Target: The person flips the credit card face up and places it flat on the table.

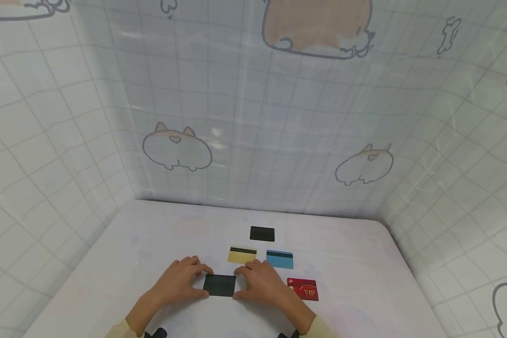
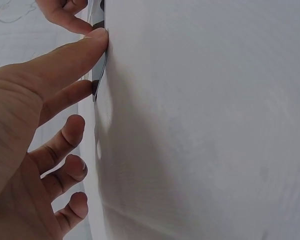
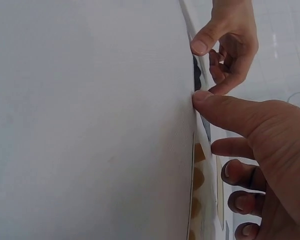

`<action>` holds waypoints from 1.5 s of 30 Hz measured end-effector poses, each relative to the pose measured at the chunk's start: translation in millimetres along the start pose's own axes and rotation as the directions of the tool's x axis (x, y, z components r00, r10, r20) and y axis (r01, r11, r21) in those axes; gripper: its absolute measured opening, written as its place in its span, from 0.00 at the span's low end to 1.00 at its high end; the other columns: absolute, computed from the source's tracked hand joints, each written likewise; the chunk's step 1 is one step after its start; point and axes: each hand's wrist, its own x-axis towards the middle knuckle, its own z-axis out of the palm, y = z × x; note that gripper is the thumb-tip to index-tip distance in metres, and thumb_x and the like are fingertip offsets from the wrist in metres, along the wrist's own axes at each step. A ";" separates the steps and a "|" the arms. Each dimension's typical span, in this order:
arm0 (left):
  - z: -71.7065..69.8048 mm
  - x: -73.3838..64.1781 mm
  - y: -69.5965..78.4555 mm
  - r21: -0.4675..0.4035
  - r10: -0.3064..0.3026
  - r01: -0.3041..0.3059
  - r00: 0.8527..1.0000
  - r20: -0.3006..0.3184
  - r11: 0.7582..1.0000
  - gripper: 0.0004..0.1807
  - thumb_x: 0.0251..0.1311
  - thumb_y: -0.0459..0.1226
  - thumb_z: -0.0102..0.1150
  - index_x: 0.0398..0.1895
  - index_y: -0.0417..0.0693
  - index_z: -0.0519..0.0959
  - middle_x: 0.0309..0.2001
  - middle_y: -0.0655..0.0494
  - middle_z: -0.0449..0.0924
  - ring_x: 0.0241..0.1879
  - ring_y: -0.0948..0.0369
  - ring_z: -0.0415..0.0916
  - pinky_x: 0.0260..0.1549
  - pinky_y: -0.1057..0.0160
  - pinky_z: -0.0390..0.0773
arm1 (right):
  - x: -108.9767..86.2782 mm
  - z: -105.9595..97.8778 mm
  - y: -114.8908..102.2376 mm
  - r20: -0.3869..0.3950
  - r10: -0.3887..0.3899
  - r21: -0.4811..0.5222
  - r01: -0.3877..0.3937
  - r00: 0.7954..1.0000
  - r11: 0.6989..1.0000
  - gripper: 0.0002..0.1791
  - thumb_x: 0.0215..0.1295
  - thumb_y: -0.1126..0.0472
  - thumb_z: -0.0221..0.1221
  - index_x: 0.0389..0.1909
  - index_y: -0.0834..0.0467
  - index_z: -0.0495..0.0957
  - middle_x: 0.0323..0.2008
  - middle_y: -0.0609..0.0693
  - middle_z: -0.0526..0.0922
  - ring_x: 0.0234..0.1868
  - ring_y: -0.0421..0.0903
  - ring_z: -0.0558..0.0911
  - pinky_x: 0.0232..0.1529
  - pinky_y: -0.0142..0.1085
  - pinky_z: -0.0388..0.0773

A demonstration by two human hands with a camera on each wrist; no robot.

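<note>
A plain black card (image 1: 219, 285) lies level between both hands near the front of the table. My left hand (image 1: 178, 282) holds its left end, with the index fingertip at the far corner and the thumb at the near one. At the right end my right hand (image 1: 264, 283) grips it the same way. The left wrist view catches the card (image 2: 101, 67) nearly edge-on between thumb and index finger; the other fingers curl loosely beside it. Beyond the right fingertips sits a yellow card (image 1: 241, 256) with a dark stripe, beside a blue striped card (image 1: 280, 259).
A second black card (image 1: 262, 234) lies farthest back. To the right of the right hand is a red card (image 1: 307, 290) marked VIP, its left edge near the wrist. The white table (image 1: 173, 225) meets a grid-patterned curtain (image 1: 257, 117) at the back and sides.
</note>
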 end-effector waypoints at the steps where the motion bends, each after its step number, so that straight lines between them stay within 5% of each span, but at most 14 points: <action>1: 0.4 0.1 0.0 -0.003 0.000 0.000 1.000 0.001 1.000 0.26 0.40 0.59 0.78 0.46 0.67 0.85 0.34 0.70 0.69 0.37 0.67 0.67 0.40 0.54 0.68 | 0.0 0.3 -0.5 0.001 -0.002 -0.001 0.002 1.000 1.000 0.31 0.53 0.31 0.69 0.58 0.36 0.80 0.48 0.37 0.82 0.49 0.40 0.75 0.55 0.47 0.74; 27: 7.5 0.6 -1.7 -0.005 0.000 0.000 1.000 -0.014 1.000 0.29 0.39 0.59 0.79 0.46 0.65 0.82 0.38 0.69 0.71 0.41 0.65 0.69 0.44 0.50 0.69 | 0.3 3.0 -4.2 -0.007 -0.026 -0.039 0.026 1.000 0.999 0.28 0.53 0.33 0.70 0.55 0.37 0.80 0.50 0.37 0.83 0.49 0.41 0.76 0.59 0.51 0.73; 45: 7.1 -5.7 -4.1 0.007 0.075 -0.075 0.997 -0.019 0.997 0.28 0.40 0.63 0.77 0.45 0.67 0.82 0.37 0.72 0.70 0.40 0.68 0.68 0.41 0.53 0.67 | -5.0 8.0 -9.2 0.011 -0.016 -0.012 0.017 1.000 1.000 0.33 0.51 0.28 0.68 0.56 0.37 0.79 0.52 0.37 0.82 0.53 0.43 0.76 0.62 0.56 0.70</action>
